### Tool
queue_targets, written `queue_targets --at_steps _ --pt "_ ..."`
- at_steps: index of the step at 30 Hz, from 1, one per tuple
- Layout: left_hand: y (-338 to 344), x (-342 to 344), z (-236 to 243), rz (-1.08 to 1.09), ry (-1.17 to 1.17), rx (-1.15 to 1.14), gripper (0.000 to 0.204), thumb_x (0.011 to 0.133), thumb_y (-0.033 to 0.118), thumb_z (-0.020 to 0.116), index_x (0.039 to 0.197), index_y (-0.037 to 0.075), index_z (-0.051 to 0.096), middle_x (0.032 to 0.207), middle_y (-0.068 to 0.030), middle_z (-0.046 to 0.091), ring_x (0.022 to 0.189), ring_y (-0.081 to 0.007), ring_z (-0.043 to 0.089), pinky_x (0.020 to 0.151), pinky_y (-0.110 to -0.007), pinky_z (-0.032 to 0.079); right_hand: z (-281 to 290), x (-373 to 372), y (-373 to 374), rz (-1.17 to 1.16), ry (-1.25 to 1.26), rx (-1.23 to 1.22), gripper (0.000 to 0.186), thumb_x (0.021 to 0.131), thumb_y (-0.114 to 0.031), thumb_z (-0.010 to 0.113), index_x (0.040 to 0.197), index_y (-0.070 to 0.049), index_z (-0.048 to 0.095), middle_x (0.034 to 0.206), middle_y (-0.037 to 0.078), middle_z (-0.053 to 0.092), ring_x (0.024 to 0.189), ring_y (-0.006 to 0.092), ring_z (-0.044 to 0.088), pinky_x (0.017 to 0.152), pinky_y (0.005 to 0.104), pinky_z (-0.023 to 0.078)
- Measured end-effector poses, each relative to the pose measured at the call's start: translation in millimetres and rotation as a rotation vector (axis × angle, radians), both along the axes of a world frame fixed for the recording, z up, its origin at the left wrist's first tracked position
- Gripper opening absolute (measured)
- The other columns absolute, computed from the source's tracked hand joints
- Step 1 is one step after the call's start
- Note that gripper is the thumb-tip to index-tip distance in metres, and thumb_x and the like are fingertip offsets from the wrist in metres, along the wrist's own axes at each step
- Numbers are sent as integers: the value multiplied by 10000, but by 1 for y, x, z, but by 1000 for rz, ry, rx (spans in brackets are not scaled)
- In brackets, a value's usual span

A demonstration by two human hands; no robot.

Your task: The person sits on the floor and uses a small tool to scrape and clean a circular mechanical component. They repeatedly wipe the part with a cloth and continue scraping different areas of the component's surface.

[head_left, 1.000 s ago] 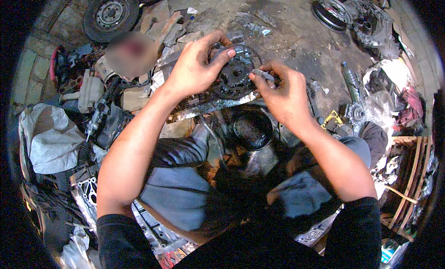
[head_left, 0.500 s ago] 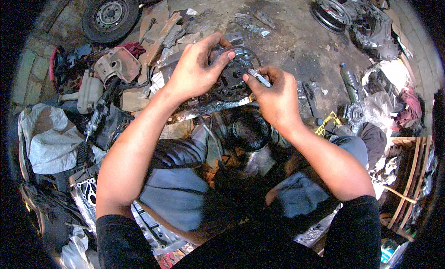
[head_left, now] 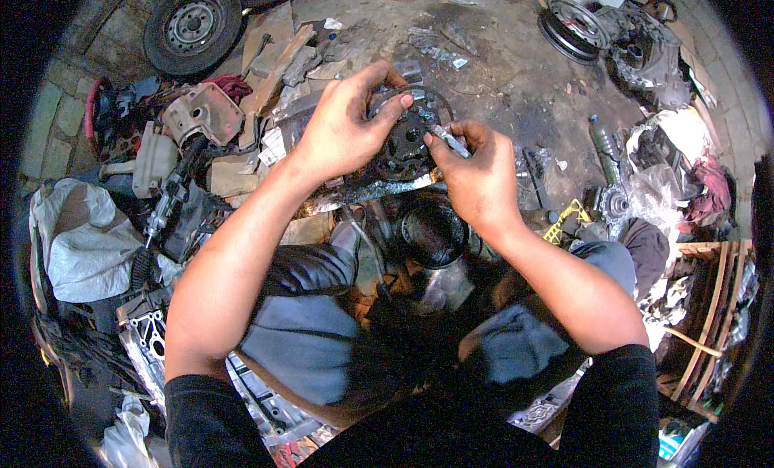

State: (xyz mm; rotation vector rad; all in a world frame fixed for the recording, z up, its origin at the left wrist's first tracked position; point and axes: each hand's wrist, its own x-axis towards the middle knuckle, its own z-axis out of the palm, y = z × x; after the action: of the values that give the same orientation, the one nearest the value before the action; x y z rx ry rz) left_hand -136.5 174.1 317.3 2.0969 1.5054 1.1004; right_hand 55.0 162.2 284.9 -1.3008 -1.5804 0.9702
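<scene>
My left hand (head_left: 348,120) is closed, thumb and fingertips pinching a thin dark ring (head_left: 449,105) at its left side. The ring's far curve arches to the right, towards my other hand. My right hand (head_left: 481,168) grips a small whitish tube (head_left: 451,141), its narrow end pointing up and left at the ring. Just below both hands lies a black, greasy metal engine part (head_left: 401,151) with a pale, scraped front edge. Between my knees sits a round black oily opening (head_left: 435,231). The ring's left side is partly hidden by my left fingers.
A wheel with a tyre (head_left: 192,26) lies at the far left, and a bare rim (head_left: 574,29) at the far right. Near my left arm are a pale plastic reservoir (head_left: 147,159) and a grey sheet (head_left: 95,246). A dark bottle (head_left: 603,149) and a yellow piece (head_left: 567,220) lie right.
My left hand and the ring have shifted slightly, and my right hand has tilted the tube a little lower. Both grips stay the same.
</scene>
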Motion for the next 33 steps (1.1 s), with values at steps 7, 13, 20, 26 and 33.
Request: queue_targets --at_steps 7,13,20,26,33 --pt "2 -1 -2 -14 -12 48 232 893 196 696 1013 6 639 663 -181 569 542 -222 521 548 -381 420 -2 -3 1 55 -12 34 181 781 -136 727 865 19 687 727 221 676 699 341 702 637 427 516" --pt "1 -11 0 69 72 -98 239 915 168 699 1054 -11 622 909 -147 673 810 -184 629 741 -346 498 7 5 -7 136 -137 114 181 787 -128 721 894 11 676 750 210 677 698 347 696 640 423 517" --pt "0 -18 -3 59 -18 -165 258 937 209 683 1075 1 618 912 -93 677 774 -171 617 714 -355 511 3 35 26 37 -223 309 187 884 -125 727 967 28 661 799 100 658 714 168 578 657 310 481" --pt "2 -21 2 -10 -191 -254 260 960 246 659 1077 15 673 987 -79 700 959 -170 624 892 -351 484 31 48 23 166 -217 281 142 918 -117 661 986 8 657 866 222 649 799 362 658 713 424 502" --pt "1 -7 -18 -119 -96 -274 241 945 214 666 1048 0 706 1032 -144 725 1018 -202 660 939 -364 490 32 48 6 456 -367 336 218 932 -6 537 1125 -4 640 924 236 630 898 437 624 779 473 495"
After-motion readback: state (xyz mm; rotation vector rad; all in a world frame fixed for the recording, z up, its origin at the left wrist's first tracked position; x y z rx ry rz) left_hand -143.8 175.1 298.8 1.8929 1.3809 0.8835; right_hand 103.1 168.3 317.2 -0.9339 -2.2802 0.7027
